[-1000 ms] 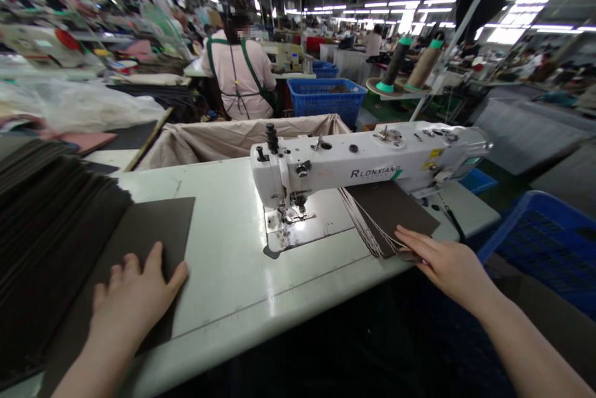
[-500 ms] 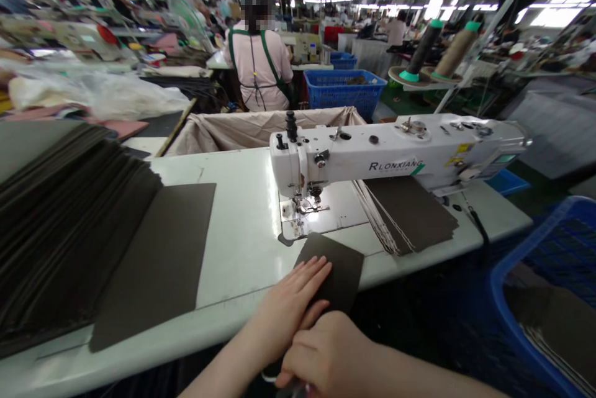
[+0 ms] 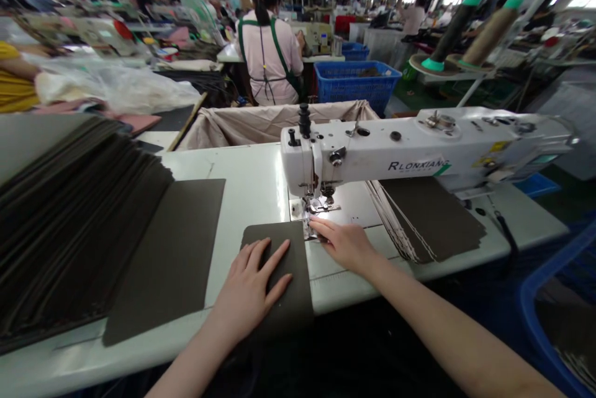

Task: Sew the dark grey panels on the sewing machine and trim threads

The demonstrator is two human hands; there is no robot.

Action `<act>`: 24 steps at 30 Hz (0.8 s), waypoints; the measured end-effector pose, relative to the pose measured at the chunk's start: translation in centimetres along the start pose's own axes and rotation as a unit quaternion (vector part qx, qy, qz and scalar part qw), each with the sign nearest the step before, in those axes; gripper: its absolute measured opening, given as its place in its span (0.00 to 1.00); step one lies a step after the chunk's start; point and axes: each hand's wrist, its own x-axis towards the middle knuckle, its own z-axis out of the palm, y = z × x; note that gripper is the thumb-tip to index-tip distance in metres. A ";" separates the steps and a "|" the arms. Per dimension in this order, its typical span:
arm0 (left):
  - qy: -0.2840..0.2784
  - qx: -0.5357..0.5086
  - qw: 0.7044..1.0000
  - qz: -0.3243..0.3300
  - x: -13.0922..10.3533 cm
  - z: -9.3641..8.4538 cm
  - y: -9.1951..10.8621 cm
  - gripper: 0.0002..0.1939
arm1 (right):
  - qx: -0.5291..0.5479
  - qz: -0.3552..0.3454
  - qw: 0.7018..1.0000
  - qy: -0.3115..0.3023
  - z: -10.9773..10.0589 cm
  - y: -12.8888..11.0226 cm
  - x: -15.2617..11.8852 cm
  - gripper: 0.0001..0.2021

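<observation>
A dark olive-brown fabric panel (image 3: 298,280) lies at the table's front edge, its right edge in line with the needle area of the white sewing machine (image 3: 363,156). My left hand (image 3: 254,283) rests flat on this panel with its fingers spread. Close by the presser foot (image 3: 319,204), my right hand (image 3: 347,246) has its fingers drawn together at the panel's far right corner; whatever they pinch is hidden. Left of me stands a tall stack of dark panels (image 3: 69,224), with a single flat panel (image 3: 172,255) beside it. More panels with pale edges (image 3: 428,218) lie under the machine arm.
Beige cloth (image 3: 242,128) lines a bin behind the table. A blue basket (image 3: 531,311) stands at the right with panels inside. Two thread cones (image 3: 454,31) rise behind the machine. A co-worker (image 3: 267,56) sits ahead, back turned, near another blue basket (image 3: 356,84).
The panel has moved left and up onto the table, turned straighter, under my left hand. My right hand has gone from a closed fist low in front of me up to the presser foot.
</observation>
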 end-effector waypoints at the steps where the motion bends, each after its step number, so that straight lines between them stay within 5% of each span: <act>1: -0.006 -0.009 1.000 0.014 0.8 0.1 0.0 0.32 | -0.005 0.005 1.000 0.008 0.3 0.0 -0.1 0.27; 9: -0.001 -0.069 0.997 0.024 5.6 0.3 -0.2 0.31 | -0.003 0.025 0.999 0.042 0.6 0.1 -0.5 0.25; 24: -0.010 -0.090 0.995 0.046 5.9 0.2 0.3 0.31 | -0.017 0.021 0.999 0.043 0.7 0.2 -0.3 0.25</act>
